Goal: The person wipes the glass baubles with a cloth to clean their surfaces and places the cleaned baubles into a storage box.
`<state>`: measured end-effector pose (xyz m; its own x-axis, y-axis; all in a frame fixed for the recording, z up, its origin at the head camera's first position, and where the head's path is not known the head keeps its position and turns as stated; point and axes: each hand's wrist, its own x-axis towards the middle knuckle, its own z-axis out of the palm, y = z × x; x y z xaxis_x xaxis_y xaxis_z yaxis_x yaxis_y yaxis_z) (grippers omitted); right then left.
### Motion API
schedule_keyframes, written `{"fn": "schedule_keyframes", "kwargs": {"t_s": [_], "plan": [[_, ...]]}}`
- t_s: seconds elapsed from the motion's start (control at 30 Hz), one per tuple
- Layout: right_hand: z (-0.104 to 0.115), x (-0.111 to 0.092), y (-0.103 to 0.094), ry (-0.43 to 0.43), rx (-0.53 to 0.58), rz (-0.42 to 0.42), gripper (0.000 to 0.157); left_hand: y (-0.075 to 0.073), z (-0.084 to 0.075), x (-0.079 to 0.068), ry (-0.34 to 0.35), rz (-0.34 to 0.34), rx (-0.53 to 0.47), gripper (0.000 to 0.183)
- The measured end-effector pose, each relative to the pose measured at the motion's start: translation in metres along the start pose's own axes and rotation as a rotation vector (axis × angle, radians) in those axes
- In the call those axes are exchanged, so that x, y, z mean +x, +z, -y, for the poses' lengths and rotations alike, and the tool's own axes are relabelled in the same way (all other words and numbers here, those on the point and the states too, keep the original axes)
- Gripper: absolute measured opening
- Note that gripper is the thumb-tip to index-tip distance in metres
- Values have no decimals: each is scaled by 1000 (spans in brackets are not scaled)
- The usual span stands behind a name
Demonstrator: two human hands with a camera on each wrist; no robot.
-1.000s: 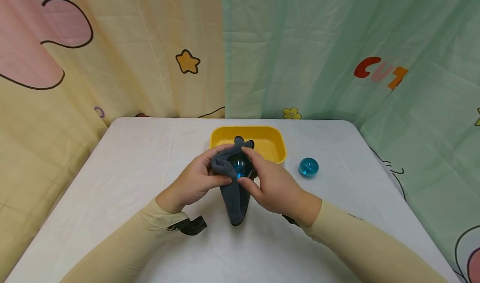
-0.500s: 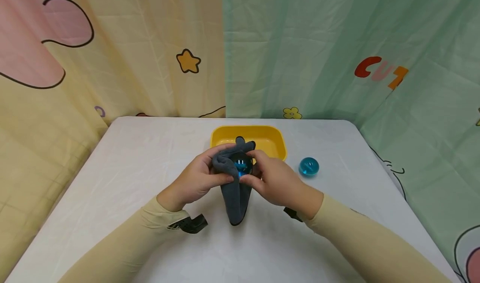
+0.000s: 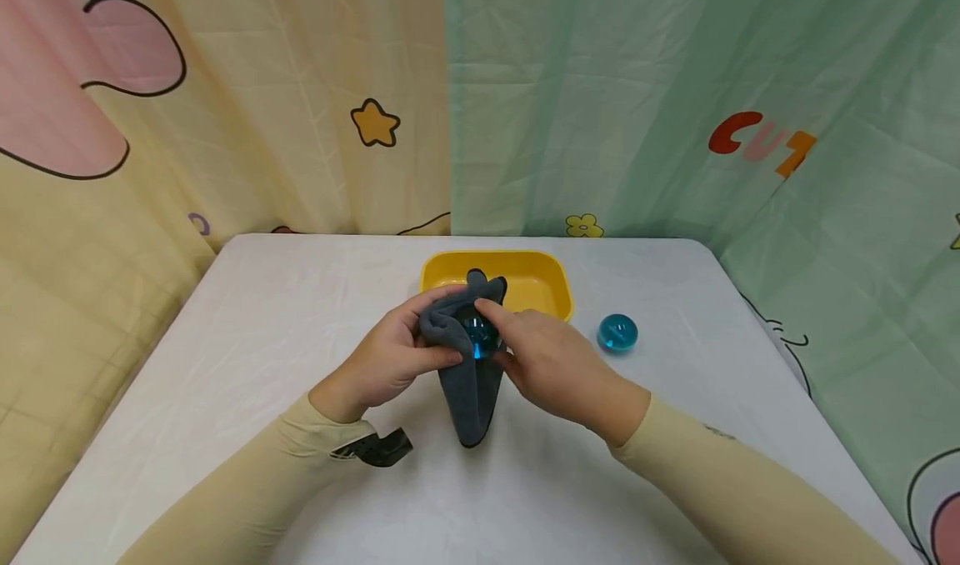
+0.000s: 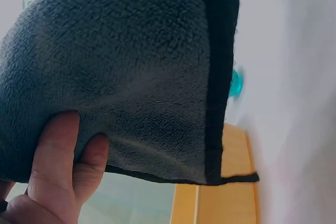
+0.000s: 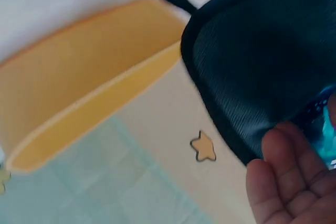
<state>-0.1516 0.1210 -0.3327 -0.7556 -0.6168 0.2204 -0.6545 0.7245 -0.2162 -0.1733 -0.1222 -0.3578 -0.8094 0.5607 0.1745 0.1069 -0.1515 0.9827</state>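
Note:
A dark grey cleaning cloth (image 3: pixel 463 402) with black edging and a hanging loop is held off the table. My left hand (image 3: pixel 388 361) grips it, fingers behind and thumb in front. A clear blue ball (image 3: pixel 481 337) sits in the folded cloth, partly covered. Around the ball's right side curls my right hand (image 3: pixel 551 365), with the index finger over its top. In the left wrist view the fleecy side of the cloth (image 4: pixel 131 56) hides the ball. In the right wrist view the fingers (image 5: pixel 286 156) lie against the cloth beside the ball (image 5: pixel 328 137).
A yellow plastic tray (image 3: pixel 551 286) stands just behind the hands on the white table (image 3: pixel 315 298). To its right a second clear blue ball (image 3: pixel 618 332) rests on the table. Patterned curtains (image 3: pixel 585 115) hang beyond the table's back edge.
My right hand has shifted its hold on the ball; its index finger reaches farther left over the top and the thumb has moved right. The left hand stays nearly still.

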Motion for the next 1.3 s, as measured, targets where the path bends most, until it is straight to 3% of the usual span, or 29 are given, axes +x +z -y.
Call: {"fn": "schedule_keyframes", "kwargs": {"t_s": [0.07, 0.13, 0.23, 0.37, 0.43, 0.5, 0.67, 0.8, 0.87, 0.93, 1.0, 1.1, 1.17, 1.23, 1.3], "plan": [[-1, 0, -2, -8, -48, -8, 71, 1, -1, 0, -4, 8, 1, 79], [-2, 1, -4, 17, -10, 1, 71, 1, 0, 0, 0, 10, 6, 78], [-1, 2, -4, 140, 209, 42, 67, 3, -2, 1, 12, 14, 21, 78], [-1, 2, 0, 290, 579, 53, 44, 4, -1, 2, 14, 5, 44, 77], [-1, 1, 3, 322, 627, 44, 40, 4, 0, 2, 12, 1, 46, 77], [1, 0, 5, 303, 581, 27, 46, 4, 1, 3, 13, 1, 47, 78], [3, -2, 6, 92, 201, -29, 75, 2, 2, 2, 27, -5, 48, 78], [0, -2, 3, -56, -46, -85, 75, 0, 1, 0, 14, -8, 32, 79], [-1, -1, 2, -61, -63, -90, 72, 0, 0, -1, 12, -1, 27, 79], [-1, 1, 0, -10, 38, -48, 70, 1, 0, -1, 14, 0, 32, 78], [-1, 3, -1, 94, 225, 14, 66, 2, 0, -1, 15, -1, 39, 76], [-2, 5, 0, 269, 546, 79, 50, 3, 1, -1, 3, -5, 57, 75], [-1, 5, 3, 340, 671, 91, 39, 4, 1, -1, -4, -7, 67, 74], [0, 4, 5, 347, 671, 77, 35, 4, 2, -2, -1, -4, 65, 76], [2, 2, 7, 296, 576, 42, 40, 3, 3, -2, 7, 1, 55, 78]]}}
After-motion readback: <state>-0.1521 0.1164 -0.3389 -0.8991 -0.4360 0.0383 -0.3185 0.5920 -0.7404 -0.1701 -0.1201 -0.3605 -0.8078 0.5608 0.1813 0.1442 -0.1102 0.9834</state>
